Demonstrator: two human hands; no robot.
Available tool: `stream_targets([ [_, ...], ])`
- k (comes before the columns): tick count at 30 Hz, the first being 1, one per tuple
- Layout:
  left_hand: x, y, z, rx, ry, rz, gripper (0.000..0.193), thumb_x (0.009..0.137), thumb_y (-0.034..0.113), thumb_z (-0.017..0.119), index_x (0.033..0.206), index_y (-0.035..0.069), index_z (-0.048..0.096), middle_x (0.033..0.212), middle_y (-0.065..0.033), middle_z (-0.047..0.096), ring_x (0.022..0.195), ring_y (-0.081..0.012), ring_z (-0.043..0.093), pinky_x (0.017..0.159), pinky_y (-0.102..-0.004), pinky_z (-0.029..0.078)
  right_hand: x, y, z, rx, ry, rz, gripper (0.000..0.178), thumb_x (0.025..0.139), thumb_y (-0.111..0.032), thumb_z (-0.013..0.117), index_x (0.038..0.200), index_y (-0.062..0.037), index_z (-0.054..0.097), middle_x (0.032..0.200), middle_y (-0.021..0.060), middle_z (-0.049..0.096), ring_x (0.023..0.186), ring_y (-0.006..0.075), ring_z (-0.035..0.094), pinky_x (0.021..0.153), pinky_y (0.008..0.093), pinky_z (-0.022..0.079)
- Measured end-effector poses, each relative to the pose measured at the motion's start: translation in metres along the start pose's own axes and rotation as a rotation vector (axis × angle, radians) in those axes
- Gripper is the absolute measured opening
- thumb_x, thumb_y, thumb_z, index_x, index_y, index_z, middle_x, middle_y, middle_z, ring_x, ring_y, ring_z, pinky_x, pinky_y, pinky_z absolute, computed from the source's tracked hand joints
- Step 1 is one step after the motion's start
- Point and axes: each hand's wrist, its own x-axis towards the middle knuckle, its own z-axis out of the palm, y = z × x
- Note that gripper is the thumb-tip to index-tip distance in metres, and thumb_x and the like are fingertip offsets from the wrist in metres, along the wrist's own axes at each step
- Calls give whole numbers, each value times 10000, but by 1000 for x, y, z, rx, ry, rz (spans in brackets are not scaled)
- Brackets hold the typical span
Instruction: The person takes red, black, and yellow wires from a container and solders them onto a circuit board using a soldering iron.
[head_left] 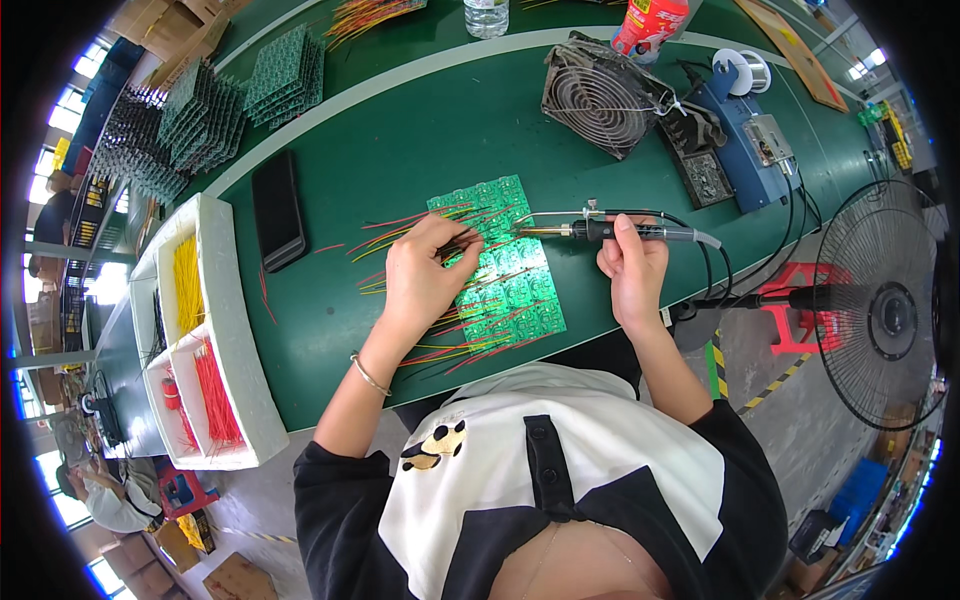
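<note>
Though between hands, circuit board nearer left.

white shirt | black sleeves | black buttoned placket | panda motif | pale left-wrist bangle

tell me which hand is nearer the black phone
Left. The left hand is right of the black phone, at the left side of the circuit boards; the right hand, gripping the soldering iron, is farther right, beyond the boards.
</note>
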Motion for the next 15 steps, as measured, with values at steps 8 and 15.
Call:
stream_targets([
  [8,-2,-2,5,-6,80,67,101,703,14,658,799,-13,640,749,-66,620,640,-106,595,535,-206,437,0,0,2,-16,-29,6,121,880,-145,537,830,-41,499,601,-20,420,476,31,337,400,190,260],
  [15,-2,-1,4,21,72,41,96,708,23,662,797,-12,649,762,-73,626,651,-115,607,543,-208,446,-1,1,0,-14,-28,1,123,879,-149,540,831,-43,498,605,-23,422,478,25,340,399,188,260],
])
